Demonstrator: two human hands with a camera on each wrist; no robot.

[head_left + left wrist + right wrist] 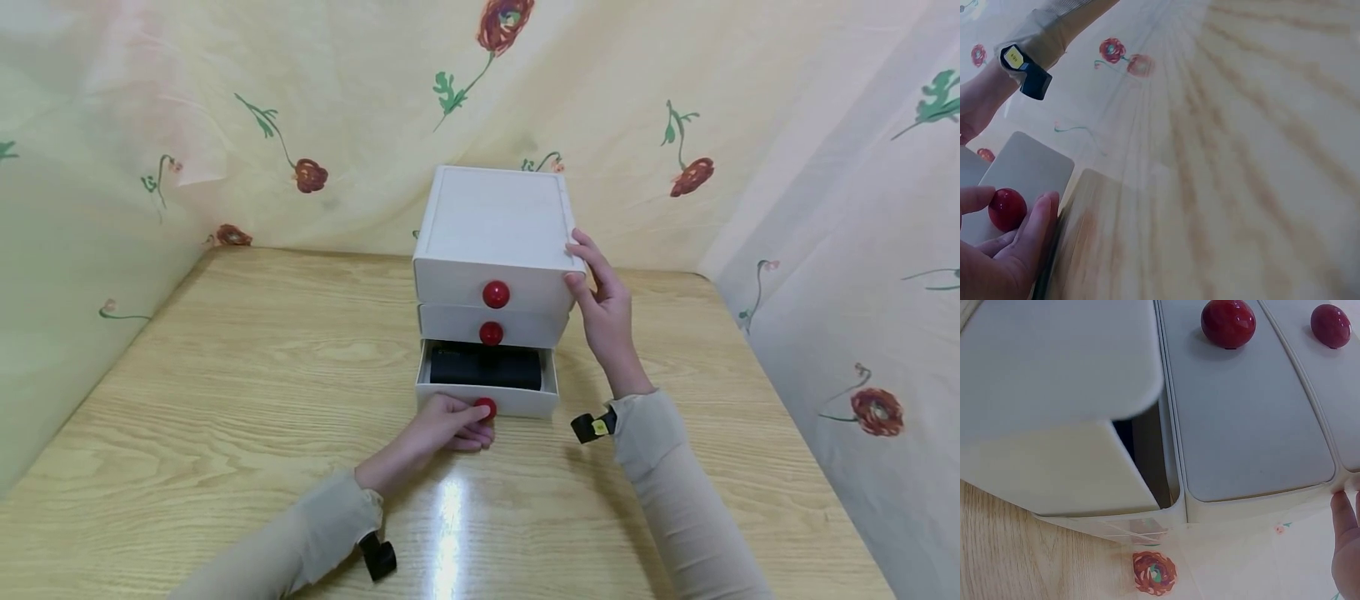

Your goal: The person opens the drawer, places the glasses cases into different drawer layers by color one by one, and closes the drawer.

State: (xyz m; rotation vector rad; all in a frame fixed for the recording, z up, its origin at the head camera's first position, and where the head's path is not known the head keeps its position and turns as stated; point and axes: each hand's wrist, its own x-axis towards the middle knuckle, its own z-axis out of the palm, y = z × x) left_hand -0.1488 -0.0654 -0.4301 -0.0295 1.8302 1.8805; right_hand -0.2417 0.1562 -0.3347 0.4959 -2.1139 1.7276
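Observation:
A white three-drawer desktop cabinet (495, 217) stands on the table, each drawer with a round red knob. Its bottom drawer (525, 404) is pulled out, and inside lies a long black object (486, 367) of unclear kind. My left hand (450, 425) pinches the bottom drawer's red knob (1007, 210), thumb on one side and fingers on the other. At the cabinet's upper right front corner, my right hand (607, 312) rests with its fingers fairly straight against the top and side. Fingertips of that hand touch the cabinet's side in the right wrist view.
The middle drawer (450, 323) and top drawer (450, 282) are closed. The cabinet stands near the back of the wooden table (262, 400). A flower-patterned cloth (360, 108) hangs behind and at both sides. Each wrist wears a black strap device (378, 557).

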